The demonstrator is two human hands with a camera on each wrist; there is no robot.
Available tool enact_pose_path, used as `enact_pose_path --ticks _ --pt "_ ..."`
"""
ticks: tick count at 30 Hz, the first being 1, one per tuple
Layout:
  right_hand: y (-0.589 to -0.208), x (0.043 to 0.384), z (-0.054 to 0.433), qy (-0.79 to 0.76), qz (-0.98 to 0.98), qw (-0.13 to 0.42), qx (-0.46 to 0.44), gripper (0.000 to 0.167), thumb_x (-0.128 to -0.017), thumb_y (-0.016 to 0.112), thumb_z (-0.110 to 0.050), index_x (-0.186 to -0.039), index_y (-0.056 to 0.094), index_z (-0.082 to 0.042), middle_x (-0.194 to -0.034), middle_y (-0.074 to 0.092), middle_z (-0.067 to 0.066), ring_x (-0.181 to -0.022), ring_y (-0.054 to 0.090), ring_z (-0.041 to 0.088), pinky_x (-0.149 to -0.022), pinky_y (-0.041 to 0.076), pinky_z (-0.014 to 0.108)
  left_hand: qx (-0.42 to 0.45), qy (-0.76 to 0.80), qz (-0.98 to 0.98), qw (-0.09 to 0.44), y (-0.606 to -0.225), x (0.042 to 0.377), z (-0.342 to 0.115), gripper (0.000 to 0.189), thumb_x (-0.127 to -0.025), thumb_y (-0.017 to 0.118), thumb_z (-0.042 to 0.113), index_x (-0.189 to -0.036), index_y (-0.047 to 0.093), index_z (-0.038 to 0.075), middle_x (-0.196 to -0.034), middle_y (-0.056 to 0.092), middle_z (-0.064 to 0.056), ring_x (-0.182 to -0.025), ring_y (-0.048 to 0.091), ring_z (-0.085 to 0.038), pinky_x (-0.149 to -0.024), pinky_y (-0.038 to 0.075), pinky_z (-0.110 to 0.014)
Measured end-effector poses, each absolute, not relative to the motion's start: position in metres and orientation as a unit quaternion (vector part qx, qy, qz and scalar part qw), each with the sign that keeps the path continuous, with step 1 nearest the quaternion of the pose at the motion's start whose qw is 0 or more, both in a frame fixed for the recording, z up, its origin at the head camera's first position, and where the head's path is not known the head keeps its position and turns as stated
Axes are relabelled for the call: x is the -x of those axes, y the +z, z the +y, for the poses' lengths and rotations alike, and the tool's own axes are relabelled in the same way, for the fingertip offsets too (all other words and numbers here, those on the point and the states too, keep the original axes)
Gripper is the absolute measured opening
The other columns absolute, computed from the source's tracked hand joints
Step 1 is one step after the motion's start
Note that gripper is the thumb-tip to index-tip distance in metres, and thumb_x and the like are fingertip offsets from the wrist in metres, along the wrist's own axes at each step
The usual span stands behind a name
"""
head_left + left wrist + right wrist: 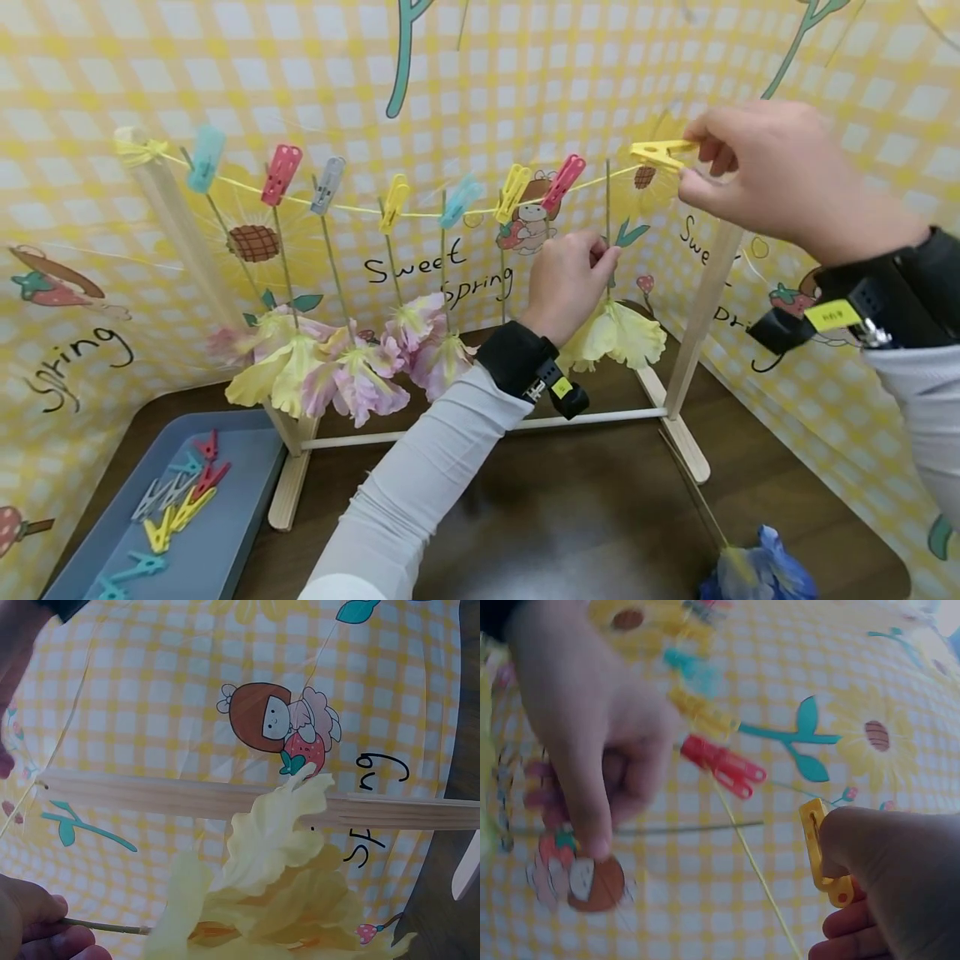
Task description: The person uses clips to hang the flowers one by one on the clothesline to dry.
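My left hand [566, 279] pinches the stem [105, 926] of a yellow flower [618, 333] between thumb and fingers; the bloom hangs head down. The stem's upper end overlaps the thin yellow cord [754, 862] in the right wrist view. To the right, near the cord's right stretch, my right hand [787, 171] pinches a yellow clothespin [663, 153] by its handle ends. A red clothespin [562, 182] sits on the cord just left of that stem. Several pink and yellow flowers [356, 379] hang upside down farther left, their stems held by coloured clothespins [281, 173].
The cord runs between wooden posts [705, 317] joined low by a white rod [592, 419]. A blue-grey tray [251, 500] with loose clothespins [176, 508] stands at left. A blue flower [765, 571] lies at front right on the dark table [547, 508]. Checked cloth surrounds the back.
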State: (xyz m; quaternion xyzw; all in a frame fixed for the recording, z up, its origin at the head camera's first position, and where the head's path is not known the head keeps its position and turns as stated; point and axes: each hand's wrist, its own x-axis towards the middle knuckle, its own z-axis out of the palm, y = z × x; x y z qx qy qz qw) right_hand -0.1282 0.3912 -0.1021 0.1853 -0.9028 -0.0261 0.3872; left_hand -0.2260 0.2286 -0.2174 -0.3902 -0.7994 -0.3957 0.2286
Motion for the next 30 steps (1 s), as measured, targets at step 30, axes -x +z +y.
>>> enact_pose_path --ticks 30 --pt "-0.054 0.169 0.367 -0.355 -0.878 0.179 -0.265 0.032 -0.081 0.075 -0.012 -0.09 0.059 0.014 -0.086 0.056 0.025 -0.081 0.056 0.04 -0.075 0.049 0.048 0.385 -0.379 -0.807 0.237 -0.221 0.22 0.238 0.018 -0.096 0.064 0.021 -0.082 0.07 0.011 -0.071 0.065 0.003 -0.058 0.057 -0.007 -0.054 0.04 -0.017"
